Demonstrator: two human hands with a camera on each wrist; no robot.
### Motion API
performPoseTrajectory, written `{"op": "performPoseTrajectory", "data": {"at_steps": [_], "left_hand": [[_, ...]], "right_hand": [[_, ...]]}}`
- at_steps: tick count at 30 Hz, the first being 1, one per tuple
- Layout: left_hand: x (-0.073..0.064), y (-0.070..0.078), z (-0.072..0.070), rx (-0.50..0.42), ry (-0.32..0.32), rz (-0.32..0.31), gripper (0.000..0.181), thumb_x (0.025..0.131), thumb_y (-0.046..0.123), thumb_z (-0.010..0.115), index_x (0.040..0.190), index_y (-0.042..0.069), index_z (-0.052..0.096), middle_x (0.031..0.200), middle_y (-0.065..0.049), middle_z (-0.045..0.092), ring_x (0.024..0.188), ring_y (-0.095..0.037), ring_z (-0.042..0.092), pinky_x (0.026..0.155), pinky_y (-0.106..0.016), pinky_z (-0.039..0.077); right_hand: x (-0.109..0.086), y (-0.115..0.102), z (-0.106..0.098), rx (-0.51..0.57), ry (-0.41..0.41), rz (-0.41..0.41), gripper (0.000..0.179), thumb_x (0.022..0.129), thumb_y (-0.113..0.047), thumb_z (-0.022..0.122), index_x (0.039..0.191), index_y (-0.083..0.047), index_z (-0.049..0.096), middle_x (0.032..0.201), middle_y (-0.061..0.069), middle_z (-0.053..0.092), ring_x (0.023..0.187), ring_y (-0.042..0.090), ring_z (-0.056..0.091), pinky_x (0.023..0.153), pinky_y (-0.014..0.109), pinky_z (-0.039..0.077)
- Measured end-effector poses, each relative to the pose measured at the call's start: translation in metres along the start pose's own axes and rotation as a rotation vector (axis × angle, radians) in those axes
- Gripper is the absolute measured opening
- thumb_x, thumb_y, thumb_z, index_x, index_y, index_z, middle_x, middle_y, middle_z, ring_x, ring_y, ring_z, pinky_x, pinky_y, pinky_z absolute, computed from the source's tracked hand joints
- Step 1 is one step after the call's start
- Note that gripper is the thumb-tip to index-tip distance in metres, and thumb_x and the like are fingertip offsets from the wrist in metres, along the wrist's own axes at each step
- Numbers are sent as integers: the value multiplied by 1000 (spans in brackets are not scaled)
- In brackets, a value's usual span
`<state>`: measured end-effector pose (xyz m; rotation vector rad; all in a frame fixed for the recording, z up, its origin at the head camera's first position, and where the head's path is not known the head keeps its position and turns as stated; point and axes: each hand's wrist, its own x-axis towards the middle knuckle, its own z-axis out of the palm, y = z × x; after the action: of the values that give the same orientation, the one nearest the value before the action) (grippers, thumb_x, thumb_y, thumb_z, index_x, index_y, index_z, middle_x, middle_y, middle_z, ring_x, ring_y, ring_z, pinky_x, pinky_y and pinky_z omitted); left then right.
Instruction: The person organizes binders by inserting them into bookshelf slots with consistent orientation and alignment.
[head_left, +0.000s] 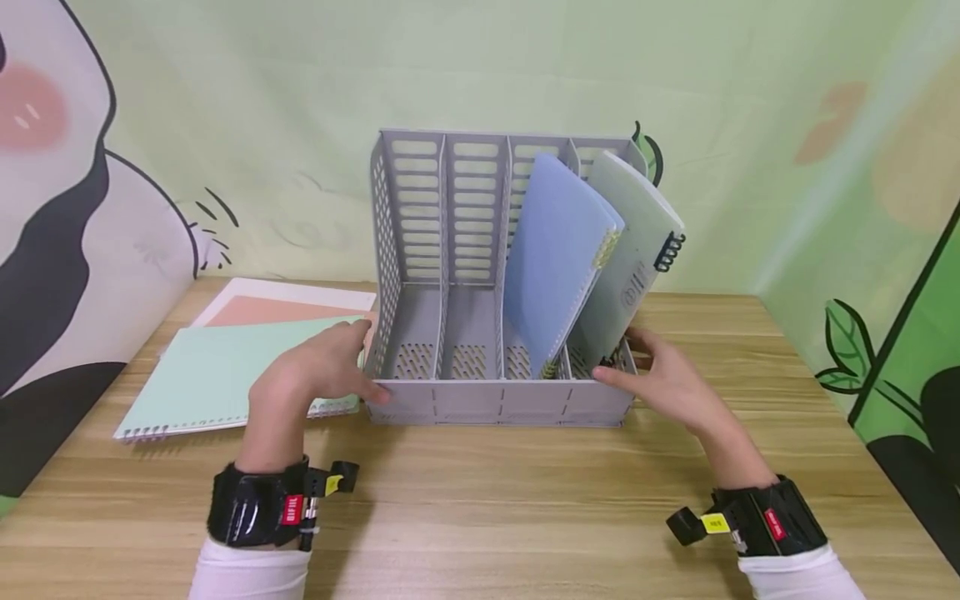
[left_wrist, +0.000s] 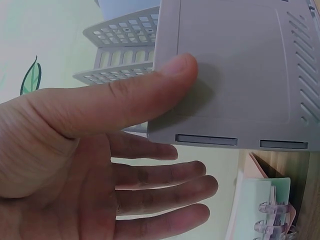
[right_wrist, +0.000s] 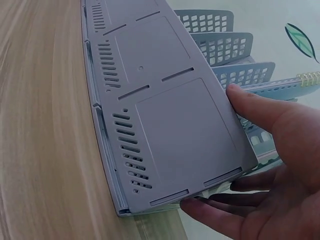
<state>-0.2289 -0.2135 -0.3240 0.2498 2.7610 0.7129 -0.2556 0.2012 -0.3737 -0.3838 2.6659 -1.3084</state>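
A grey four-slot file rack (head_left: pixel 465 400) stands on the wooden table. In its third slot from the left leans a blue spiral notebook (head_left: pixel 558 250), and a grey-green spiral notebook (head_left: pixel 626 242) tilts right in the fourth. My left hand (head_left: pixel 318 367) is at the rack's front left corner. In the left wrist view its thumb lies over the front panel (left_wrist: pixel 240 60), with the other fingers stretched out past the side. At the front right corner, my right hand (head_left: pixel 671 379) grips the rack, thumb on the front rim and fingers round the side wall.
Left of the rack lies a mint spiral notebook (head_left: pixel 217 367), partly under my left hand. It overlaps a salmon-coloured sheet or cover (head_left: pixel 277 311) and a white one (head_left: pixel 300 292). Close behind the rack hangs a printed green backdrop (head_left: pixel 300 183).
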Motion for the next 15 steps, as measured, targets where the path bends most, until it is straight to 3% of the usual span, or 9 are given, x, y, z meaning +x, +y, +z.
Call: {"op": "performPoseTrajectory", "data": {"at_steps": [4, 11, 15], "left_hand": [[-1, -1, -1, 17, -3, -19, 96, 77, 25, 93, 146, -11, 38, 139, -27, 54, 131, -42, 49, 108, -59, 41], [-4, -2, -2, 84, -4, -57, 109, 78, 34, 91, 154, -11, 28, 147, -34, 37, 135, -47, 43, 105, -66, 41], [-6, -3, -2, 83, -1, -54, 110, 77, 35, 92, 154, -12, 29, 147, -35, 35, 132, -48, 44, 101, -67, 43]], "right_hand": [[0, 2, -1, 35, -25, -12, 98, 93, -37, 77, 160, 6, 20, 159, 31, 29, 138, 52, 41, 104, 60, 45], [0, 4, -2, 54, -50, -31, 97, 94, -33, 77, 161, 5, 17, 159, 32, 30, 137, 52, 42, 103, 60, 47], [-1, 5, -2, 51, -58, -26, 97, 95, -33, 76, 161, 4, 15, 159, 32, 28, 138, 52, 40, 103, 61, 46]]}}
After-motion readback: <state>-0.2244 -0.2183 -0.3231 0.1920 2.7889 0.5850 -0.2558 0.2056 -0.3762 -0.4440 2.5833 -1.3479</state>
